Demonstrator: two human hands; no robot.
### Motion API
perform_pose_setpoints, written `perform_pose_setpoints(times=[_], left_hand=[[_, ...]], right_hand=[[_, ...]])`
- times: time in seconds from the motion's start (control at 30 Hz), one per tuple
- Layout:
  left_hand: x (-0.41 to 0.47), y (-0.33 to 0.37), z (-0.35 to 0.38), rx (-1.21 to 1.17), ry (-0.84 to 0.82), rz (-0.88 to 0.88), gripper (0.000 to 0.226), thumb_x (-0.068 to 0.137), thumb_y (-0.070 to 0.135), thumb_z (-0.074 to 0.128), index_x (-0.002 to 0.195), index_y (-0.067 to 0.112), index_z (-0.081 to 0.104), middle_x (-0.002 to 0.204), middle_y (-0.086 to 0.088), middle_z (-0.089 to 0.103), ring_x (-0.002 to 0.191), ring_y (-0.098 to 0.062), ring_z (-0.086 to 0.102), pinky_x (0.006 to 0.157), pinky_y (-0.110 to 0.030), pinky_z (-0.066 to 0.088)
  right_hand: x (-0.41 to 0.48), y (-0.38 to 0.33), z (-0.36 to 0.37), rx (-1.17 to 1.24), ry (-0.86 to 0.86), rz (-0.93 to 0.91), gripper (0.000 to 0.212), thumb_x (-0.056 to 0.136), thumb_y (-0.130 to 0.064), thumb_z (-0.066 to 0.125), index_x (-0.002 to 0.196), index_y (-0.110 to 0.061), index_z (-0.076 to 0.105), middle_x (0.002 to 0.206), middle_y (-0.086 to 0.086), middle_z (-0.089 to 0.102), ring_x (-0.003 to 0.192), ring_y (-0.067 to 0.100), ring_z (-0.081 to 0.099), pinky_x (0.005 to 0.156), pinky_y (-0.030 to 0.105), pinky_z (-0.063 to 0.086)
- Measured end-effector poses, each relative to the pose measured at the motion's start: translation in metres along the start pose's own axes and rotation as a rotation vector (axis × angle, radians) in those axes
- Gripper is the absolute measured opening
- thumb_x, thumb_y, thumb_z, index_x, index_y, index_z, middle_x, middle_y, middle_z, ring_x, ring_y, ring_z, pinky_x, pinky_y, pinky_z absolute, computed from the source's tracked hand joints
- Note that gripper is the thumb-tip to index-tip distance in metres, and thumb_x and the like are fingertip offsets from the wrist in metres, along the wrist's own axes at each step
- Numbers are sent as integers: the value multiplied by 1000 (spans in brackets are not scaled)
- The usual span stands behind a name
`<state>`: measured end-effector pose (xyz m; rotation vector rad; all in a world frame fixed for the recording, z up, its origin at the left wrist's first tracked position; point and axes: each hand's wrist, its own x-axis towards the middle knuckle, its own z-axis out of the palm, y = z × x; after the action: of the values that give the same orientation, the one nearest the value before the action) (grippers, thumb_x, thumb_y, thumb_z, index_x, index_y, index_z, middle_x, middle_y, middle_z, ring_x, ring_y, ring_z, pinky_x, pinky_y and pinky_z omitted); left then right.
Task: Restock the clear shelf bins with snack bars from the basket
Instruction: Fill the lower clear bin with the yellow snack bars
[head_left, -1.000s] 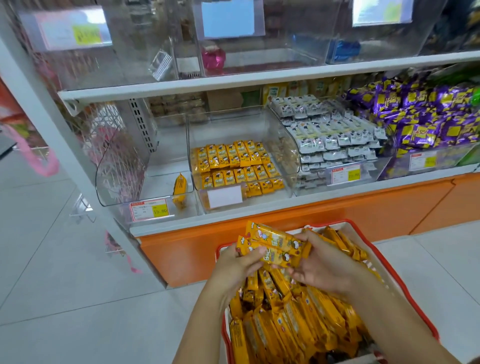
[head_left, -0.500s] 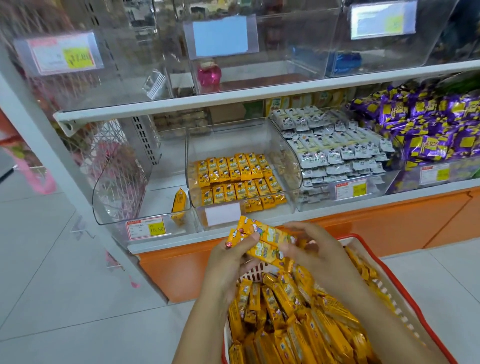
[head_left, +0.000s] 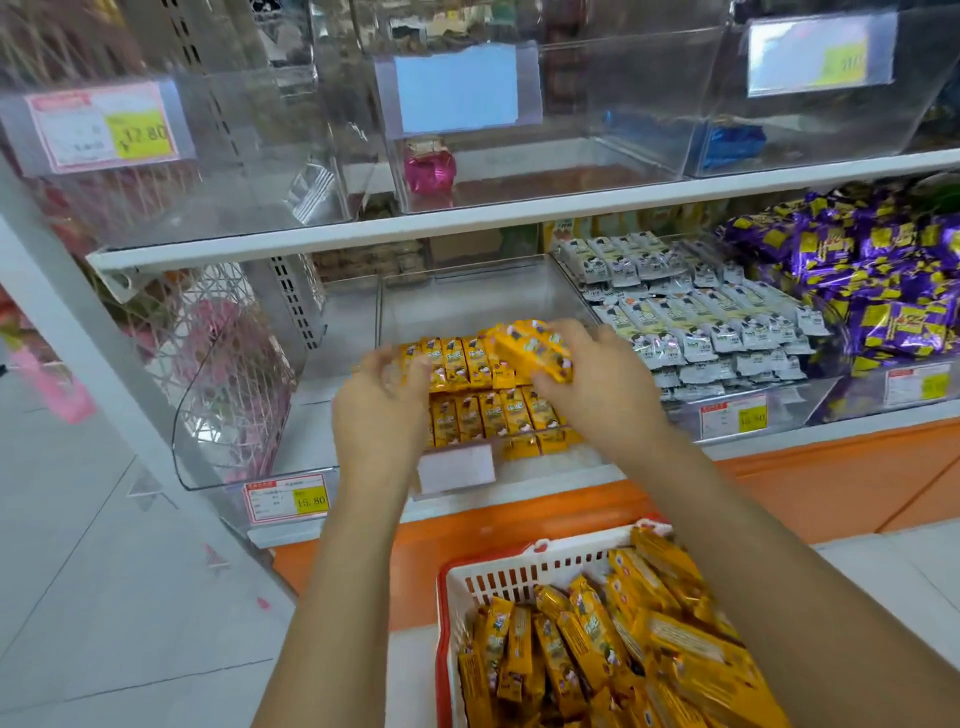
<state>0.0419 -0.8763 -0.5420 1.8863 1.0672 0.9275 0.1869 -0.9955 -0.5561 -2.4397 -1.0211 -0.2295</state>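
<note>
Two bare forearms reach up from the lower edge of the view, passing over the basket toward the lower white shelf (head_left: 841, 431). The right hand (head_left: 597, 384) is raised above the middle clear plastic shelf bin (head_left: 467, 296), back of the hand toward the camera. Its fingers are curled round a small bundle of yellow-wrapped snack bars (head_left: 532, 351), with the thumb under the bundle. The bundle is tilted, its far end higher, and sits over the rear right part of that bin.

The left hand (head_left: 382, 415) is at the bin's left front corner, wrist straight, palm turned toward the right hand. Its fingers (head_left: 410, 366) are loosely bent and spread, gripping nothing. They are blurred, and contact with the stock below cannot be confirmed.

Inside the bin, yellow bars in neat rows (head_left: 483, 415) cover the front and middle of the floor. A blank white label (head_left: 456, 467) is fixed to the bin front.

The white slatted basket with red rim (head_left: 519, 571) stands on the pale tiled floor (head_left: 130, 597) below the shelf, holding a loose heap of yellow bars (head_left: 597, 654).

Silver-white wrapped bars (head_left: 701, 322) fill the bin just right of the middle one.
</note>
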Motion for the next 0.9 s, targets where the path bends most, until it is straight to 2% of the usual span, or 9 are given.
perform_pose_setpoints(times=[0.07,0.13,0.23,0.33,0.47,0.6,0.73,0.8,0.9], left_hand=[[14,-13,-3,141,30,-9,48,93,34,55,133,7,51,131,-13,56,121,-28,51,95,-33,40],[21,-28,1,205,-70,-87,49,92,31,56,131,3,50,130,-17,56,115,-32,54,88,-33,44],[20,-42,9,242,-169,-101,19,91,21,56,97,4,56,92,-12,61,83,-28,55,56,-29,35],[21,-47,11,271,-177,-75,10,94,19,53,92,9,51,85,-7,52,79,-24,47,62,-28,29],[25,-55,8,283,-178,-20,10,95,10,45,88,10,51,86,-14,55,72,-26,46,52,-29,24],[25,-59,6,253,-173,8,18,97,11,42,103,3,57,82,-10,51,62,-18,42,46,-17,24],[27,-62,4,234,-202,23,18,97,13,44,105,7,59,73,0,51,59,-4,43,44,-12,28],[26,-62,3,216,-221,25,17,97,13,45,105,8,58,67,5,48,58,-4,43,44,-11,31],[24,-61,1,203,-238,24,18,96,12,47,108,8,58,73,2,53,63,-11,46,46,-12,29]], right_hand=[[36,-6,13,-50,-74,105,51,92,-42,53,137,-19,43,123,19,51,112,35,52,79,36,45],[65,-13,32,-89,-161,205,45,96,-36,50,135,-15,43,129,21,48,120,35,46,78,36,43],[96,-19,59,-138,-232,345,44,98,-20,44,141,-13,36,147,26,28,134,38,30,90,42,45],[111,-23,78,-160,-265,423,51,97,-13,45,146,-12,29,151,24,19,137,36,24,94,40,45],[120,-24,92,-114,-279,490,52,98,-16,43,146,-11,27,147,21,29,134,35,33,94,43,45],[121,-25,99,-162,-272,469,52,100,-13,37,148,-11,20,132,15,53,117,30,54,71,36,43],[120,-21,98,-248,-241,430,45,100,-17,41,143,-15,27,123,16,56,112,30,55,68,35,42],[118,-18,98,-257,-240,429,46,100,-22,44,142,-19,26,123,18,52,113,31,52,69,37,44],[114,-18,101,-296,-244,426,44,99,-29,44,139,-18,29,137,23,38,124,35,41,88,41,44]])
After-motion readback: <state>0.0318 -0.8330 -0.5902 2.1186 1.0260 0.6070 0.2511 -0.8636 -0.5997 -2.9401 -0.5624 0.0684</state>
